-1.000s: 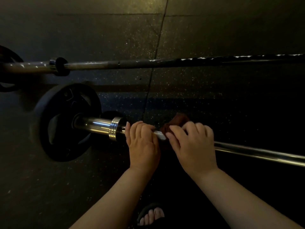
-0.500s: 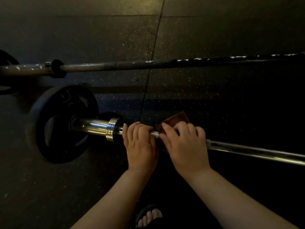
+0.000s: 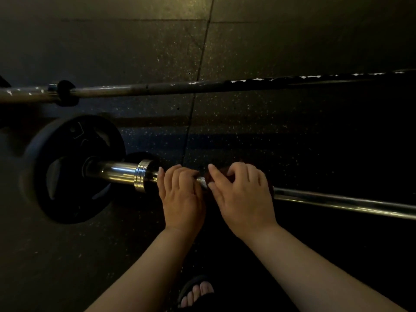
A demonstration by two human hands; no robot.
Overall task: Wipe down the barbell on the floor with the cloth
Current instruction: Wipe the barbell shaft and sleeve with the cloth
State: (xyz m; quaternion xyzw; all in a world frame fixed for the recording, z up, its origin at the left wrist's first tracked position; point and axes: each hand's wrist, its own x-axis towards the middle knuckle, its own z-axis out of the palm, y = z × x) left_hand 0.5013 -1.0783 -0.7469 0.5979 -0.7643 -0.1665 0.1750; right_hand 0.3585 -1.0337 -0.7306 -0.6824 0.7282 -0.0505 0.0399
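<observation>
A chrome barbell [image 3: 342,202] lies across the dark rubber floor, with a black weight plate [image 3: 69,170] on its left sleeve. My left hand [image 3: 181,194] wraps around the shaft just right of the shiny collar [image 3: 143,175]. My right hand [image 3: 242,194] presses a dark reddish cloth [image 3: 221,173] around the shaft beside it. Most of the cloth is hidden under my fingers; only a small dim patch shows. A short knurled stretch of bar shows between my hands.
A second, scuffed barbell [image 3: 202,86] lies farther off, parallel to the near one, with a dark collar [image 3: 66,93] at its left. A floor-mat seam [image 3: 203,52] runs away from me. My sandalled foot [image 3: 198,291] shows at the bottom edge.
My right hand has curled tighter over the bar and the cloth, which stuck out behind my fingers before, is now almost covered. My left hand keeps its grip by the collar.
</observation>
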